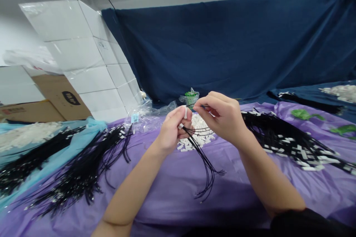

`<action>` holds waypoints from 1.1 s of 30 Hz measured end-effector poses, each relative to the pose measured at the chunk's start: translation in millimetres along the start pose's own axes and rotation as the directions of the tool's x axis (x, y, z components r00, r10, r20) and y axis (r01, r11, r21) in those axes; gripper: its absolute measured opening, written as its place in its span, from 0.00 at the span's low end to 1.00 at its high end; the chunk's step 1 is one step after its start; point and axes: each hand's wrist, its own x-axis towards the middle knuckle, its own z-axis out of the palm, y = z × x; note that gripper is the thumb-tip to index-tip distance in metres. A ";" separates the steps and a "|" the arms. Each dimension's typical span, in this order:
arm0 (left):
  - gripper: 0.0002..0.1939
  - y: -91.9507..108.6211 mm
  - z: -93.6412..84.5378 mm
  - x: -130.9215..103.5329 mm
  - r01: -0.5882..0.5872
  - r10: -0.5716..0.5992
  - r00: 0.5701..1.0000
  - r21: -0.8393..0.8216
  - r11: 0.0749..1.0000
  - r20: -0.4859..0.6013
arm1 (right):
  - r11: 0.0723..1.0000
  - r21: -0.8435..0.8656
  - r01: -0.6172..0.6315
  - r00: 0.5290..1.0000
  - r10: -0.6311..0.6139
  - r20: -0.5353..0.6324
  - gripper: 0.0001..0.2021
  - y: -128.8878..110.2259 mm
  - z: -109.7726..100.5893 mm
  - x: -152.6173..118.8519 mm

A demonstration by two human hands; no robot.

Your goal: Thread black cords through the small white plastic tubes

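Observation:
Near the middle of the head view, my left hand [174, 127] is closed on a small white connector [185, 112] and on a bundle of thin black cables [201, 155], whose loose ends hang over the purple cloth. My right hand [219, 114], just to its right, pinches a thin black cable [205, 106] between thumb and fingers. That cable runs toward the white connector; whether it enters it is too small to tell. Behind and below the hands lies a pile of small white connectors [198, 140].
Black cable heaps lie on the purple cloth [167, 200] at left [83, 163] and right [278, 133]. Farther back are clear plastic bags [150, 116] and a green container [191, 98]. White boxes [75, 52] stand back left, before a blue curtain [222, 44].

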 end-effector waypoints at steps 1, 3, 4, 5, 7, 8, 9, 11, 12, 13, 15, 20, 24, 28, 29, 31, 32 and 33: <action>0.18 0.2 -0.5 0.1 -0.004 0.004 1.000 0.005 1.000 0.003 | 1.000 -0.003 0.000 1.000 0.000 0.003 0.06 0.0 0.7 -0.1; 0.18 0.9 -1.6 0.4 -0.014 0.013 1.000 0.010 1.000 0.006 | 1.000 -0.006 0.001 1.000 -0.001 0.008 0.06 0.6 2.4 0.1; 0.18 1.3 -1.9 0.6 -0.020 0.020 1.000 0.012 1.000 0.008 | 1.000 -0.004 0.003 1.000 -0.003 0.008 0.06 1.2 3.2 0.4; 0.18 1.6 -2.2 0.9 -0.025 0.025 1.000 0.013 1.000 0.008 | 1.000 0.000 0.005 1.000 -0.005 0.005 0.06 1.9 3.9 0.8; 0.18 2.3 -2.2 2.0 -0.027 0.027 1.000 0.018 0.999 -0.010 | 1.000 0.011 0.007 1.000 -0.007 -0.006 0.06 3.2 5.1 1.7; 0.18 2.7 -2.1 2.7 -0.025 0.026 0.999 0.018 1.000 -0.034 | 1.000 0.017 0.005 1.000 -0.005 -0.016 0.05 3.6 5.4 1.9; 0.18 3.0 -2.0 3.7 -0.023 0.024 0.998 0.015 1.000 -0.067 | 1.000 0.017 0.007 0.999 -0.006 -0.036 0.04 3.5 5.5 2.1; 0.18 3.8 -2.4 6.2 -0.015 0.014 0.989 -0.006 1.000 -0.148 | 0.999 -0.030 0.020 0.994 -0.023 -0.106 0.03 1.8 4.4 1.7; 0.18 4.3 -2.9 7.6 -0.013 0.009 0.982 -0.022 1.000 -0.188 | 0.997 -0.076 0.025 0.988 -0.036 -0.150 0.03 0.0 3.2 1.3; 0.18 4.9 -3.8 9.0 -0.010 0.001 0.975 -0.040 0.999 -0.224 | 0.991 -0.129 0.027 0.980 -0.052 -0.191 0.02 -2.3 1.5 0.8; 0.17 5.9 -6.0 11.8 0.001 -0.023 0.960 -0.076 0.997 -0.279 | 0.980 -0.196 0.029 0.973 -0.072 -0.218 0.03 -7.7 -2.7 -0.3; 0.16 6.4 -9.1 15.7 -0.006 -0.046 0.936 -0.146 0.989 -0.348 | 0.987 0.021 -0.159 0.959 0.149 0.240 0.05 -16.9 -7.3 -2.3; 0.16 4.7 -8.0 16.6 -0.029 -0.025 0.932 -0.142 0.989 -0.362 | 0.945 0.057 -0.322 0.849 0.261 0.459 0.06 -12.9 1.9 -2.0; 0.15 2.1 -9.0 17.8 -0.043 -0.006 0.937 -0.134 0.990 -0.349 | 0.944 0.062 -0.323 0.842 0.257 0.474 0.06 -7.5 9.1 -1.7; 0.15 1.5 -9.6 18.1 -0.046 -0.002 0.939 -0.130 0.990 -0.343 | 0.946 0.063 -0.319 0.845 0.253 0.472 0.07 -7.0 9.4 -1.6; 0.15 0.3 -10.4 18.4 -0.046 0.004 0.943 -0.120 0.992 -0.332 | 0.949 0.068 -0.307 0.855 0.243 0.458 0.07 -7.2 9.2 -1.3; 0.16 -0.2 -10.6 18.5 -0.046 0.006 0.945 -0.114 0.992 -0.326 | 0.951 0.070 -0.301 0.860 0.240 0.450 0.08 -7.7 8.8 -1.0; 0.16 -0.6 -10.7 18.4 -0.044 0.007 0.947 -0.107 0.993 -0.321 | 0.951 0.071 -0.300 0.864 0.239 0.444 0.08 -8.2 8.5 -0.6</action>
